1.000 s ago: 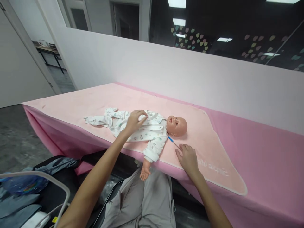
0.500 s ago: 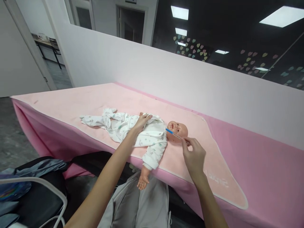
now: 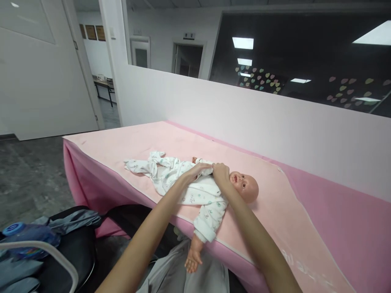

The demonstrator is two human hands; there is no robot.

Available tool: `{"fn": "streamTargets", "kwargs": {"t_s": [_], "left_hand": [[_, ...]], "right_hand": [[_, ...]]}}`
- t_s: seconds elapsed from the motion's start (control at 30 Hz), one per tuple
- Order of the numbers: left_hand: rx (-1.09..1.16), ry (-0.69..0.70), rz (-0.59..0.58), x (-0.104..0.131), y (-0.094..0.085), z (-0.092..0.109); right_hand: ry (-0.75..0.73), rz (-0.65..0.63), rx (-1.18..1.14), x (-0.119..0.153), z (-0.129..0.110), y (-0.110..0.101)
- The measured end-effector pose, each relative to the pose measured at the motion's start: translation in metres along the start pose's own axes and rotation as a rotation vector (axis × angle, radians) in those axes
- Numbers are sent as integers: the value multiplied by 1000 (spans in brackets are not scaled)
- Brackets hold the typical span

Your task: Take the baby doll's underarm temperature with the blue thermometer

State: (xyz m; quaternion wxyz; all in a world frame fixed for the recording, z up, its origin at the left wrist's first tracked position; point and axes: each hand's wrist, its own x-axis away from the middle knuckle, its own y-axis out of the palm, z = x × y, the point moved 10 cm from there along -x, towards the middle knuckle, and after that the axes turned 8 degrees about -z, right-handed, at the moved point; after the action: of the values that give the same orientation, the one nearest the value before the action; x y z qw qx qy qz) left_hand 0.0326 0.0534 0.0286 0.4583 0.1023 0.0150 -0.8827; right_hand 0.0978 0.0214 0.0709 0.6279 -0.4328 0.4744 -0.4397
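A baby doll [image 3: 249, 188] lies on its back on the pale pink mat [image 3: 265, 228], head to the right. It wears a white patterned outfit [image 3: 201, 191], and one of its arms hangs over the table's front edge. My left hand [image 3: 196, 171] rests on the outfit's chest, holding its cloth near the far arm. Right beside it, close to the doll's neck, is my right hand [image 3: 220, 170], its fingers bent down at the collar. What its fingertips grip is hidden. The blue-tipped stick cannot be seen.
Pink cloth [image 3: 345, 179] covers the table, with a white wall [image 3: 244, 114] behind. At the lower left a black chair [image 3: 70, 256] holds grey clothing and a blue bottle [image 3: 33, 236]. A white door [image 3: 45, 73] stands at the left.
My right hand has moved left from beside the doll's head to its collar, next to my left hand. The blue-tipped stick has gone out of sight. The camera view has shifted.
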Motion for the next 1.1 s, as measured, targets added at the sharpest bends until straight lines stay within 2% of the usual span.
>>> {"fn": "streamTargets", "kwargs": {"t_s": [0.1,0.17,0.23,0.33,0.47,0.53,0.57,0.67,0.73,0.8,0.9,1.0,1.1], "left_hand": [[-107,-74,-63,-17,-8,7],[-483,-66,101,-30,-30,18],[-672,-58,227,-41,-41,22],[-860,-109,313,-46,-41,9],[-1124,-237,359,-36,-37,-7],[-1231,-301,373,-30,-38,-7],[-1277,-331,373,-27,-39,-7],[-1385,-391,339,-24,-39,-5],[-1427,-406,291,-25,-37,-6],[-1442,-417,238,-27,-34,-9],[-1435,-445,186,-29,-34,-12],[-1435,-453,168,-28,-34,-11],[-1455,-435,139,-27,-31,-9]], "right_hand": [[-104,47,58,29,-3,-7],[-168,121,127,49,-11,-13],[-203,200,185,67,-21,-17],[-219,252,195,87,-33,-16],[-272,244,50,101,-33,-19],[-256,277,-112,100,-13,-30],[-221,314,-204,98,5,-36],[-7,455,-481,90,81,-44],[152,424,-720,83,132,-24],[280,326,-1029,81,165,11],[303,331,-1305,88,175,37],[316,433,-1453,99,176,46],[390,505,-1606,104,187,56]]}}
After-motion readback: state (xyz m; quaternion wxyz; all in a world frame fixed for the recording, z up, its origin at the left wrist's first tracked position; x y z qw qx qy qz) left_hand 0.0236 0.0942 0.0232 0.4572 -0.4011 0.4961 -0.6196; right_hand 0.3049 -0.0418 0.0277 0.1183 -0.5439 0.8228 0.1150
